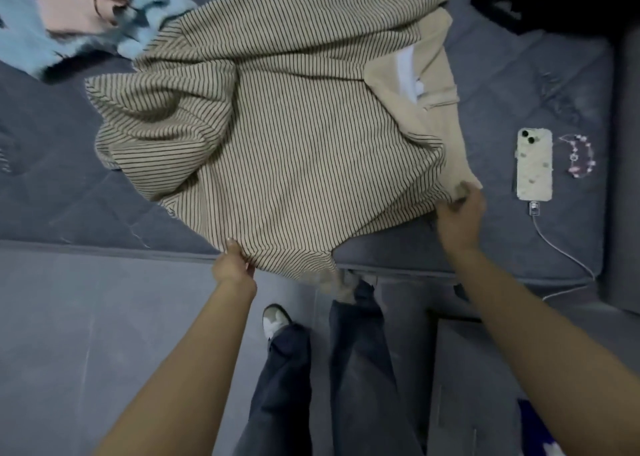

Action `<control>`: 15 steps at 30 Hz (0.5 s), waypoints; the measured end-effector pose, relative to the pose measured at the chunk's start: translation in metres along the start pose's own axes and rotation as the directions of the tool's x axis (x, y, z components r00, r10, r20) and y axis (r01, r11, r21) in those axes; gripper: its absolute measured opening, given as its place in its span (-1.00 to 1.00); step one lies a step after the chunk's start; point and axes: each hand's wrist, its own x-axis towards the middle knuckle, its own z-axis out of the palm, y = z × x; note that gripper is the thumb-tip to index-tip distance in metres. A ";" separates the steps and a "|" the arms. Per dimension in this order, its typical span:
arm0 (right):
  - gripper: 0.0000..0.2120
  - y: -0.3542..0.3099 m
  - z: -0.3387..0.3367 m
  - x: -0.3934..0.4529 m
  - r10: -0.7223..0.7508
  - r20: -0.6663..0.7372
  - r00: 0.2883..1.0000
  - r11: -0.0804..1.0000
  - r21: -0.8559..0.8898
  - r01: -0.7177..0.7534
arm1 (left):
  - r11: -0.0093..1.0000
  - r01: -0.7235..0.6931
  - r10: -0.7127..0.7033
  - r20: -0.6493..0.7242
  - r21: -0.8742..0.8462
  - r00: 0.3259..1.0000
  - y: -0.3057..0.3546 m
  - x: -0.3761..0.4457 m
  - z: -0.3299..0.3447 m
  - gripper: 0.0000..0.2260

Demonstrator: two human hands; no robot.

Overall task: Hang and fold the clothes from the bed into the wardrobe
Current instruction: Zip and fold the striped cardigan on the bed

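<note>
1. Striped beige garment (277, 116) lies spread over the grey bed (519, 85), its near edge hanging past the mattress edge.
2. Left hand (232, 261) has its fingers clenched on the near hem; right hand (462, 211) has its fingers grasping the right-hand corner.
3. Light blue and pink clothes (62, 15) lie at the far left of the bed.
4. Phone (534, 164) lies right of the garment, plugged into a white cable (561, 247), with a beaded bracelet (579, 156) just beside it.

Beige striped top (277, 126) rumpled, perhaps half-spread, on bed (519, 241).
</note>
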 end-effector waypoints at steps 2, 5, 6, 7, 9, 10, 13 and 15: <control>-0.48 -0.003 -0.003 0.028 -0.039 -0.016 0.999 0.997 -0.065 0.038 | 0.998 0.011 -0.010 0.016 -0.068 1.000 -0.005 -0.003 0.007 -0.60; -0.51 0.001 -0.005 0.063 0.028 0.049 0.998 0.996 -0.084 -0.024 | 0.985 0.106 -0.079 0.192 -0.136 0.978 -0.010 -0.001 0.012 -0.61; -0.54 0.006 -0.006 0.071 0.058 0.072 0.996 0.994 -0.094 -0.051 | 0.981 0.140 -0.102 0.258 -0.135 0.961 -0.010 -0.002 0.013 -0.65; -0.58 0.009 -0.008 0.077 0.075 0.100 0.992 0.992 -0.114 -0.063 | 0.980 0.156 -0.115 0.295 -0.122 0.949 -0.011 -0.003 0.015 -0.70; -0.74 0.014 -0.013 0.085 0.052 0.190 0.980 0.974 -0.225 -0.008 | 0.984 0.151 -0.115 0.299 -0.098 0.947 -0.011 -0.004 0.016 -0.76; -0.79 0.015 -0.019 0.086 0.021 0.240 0.970 0.957 -0.287 0.050 | 0.986 0.142 -0.110 0.294 -0.092 0.950 -0.011 -0.005 0.015 -0.76; -0.69 0.020 -0.051 0.083 -0.021 0.305 0.952 0.956 -0.273 0.109 | 0.990 0.102 -0.069 0.299 -0.097 0.952 -0.013 -0.004 0.006 -0.77; -0.70 0.034 -0.079 0.076 0.030 0.238 0.971 0.986 -0.167 0.011 | 0.992 0.080 -0.048 0.294 -0.099 0.955 -0.014 -0.004 -0.002 -0.76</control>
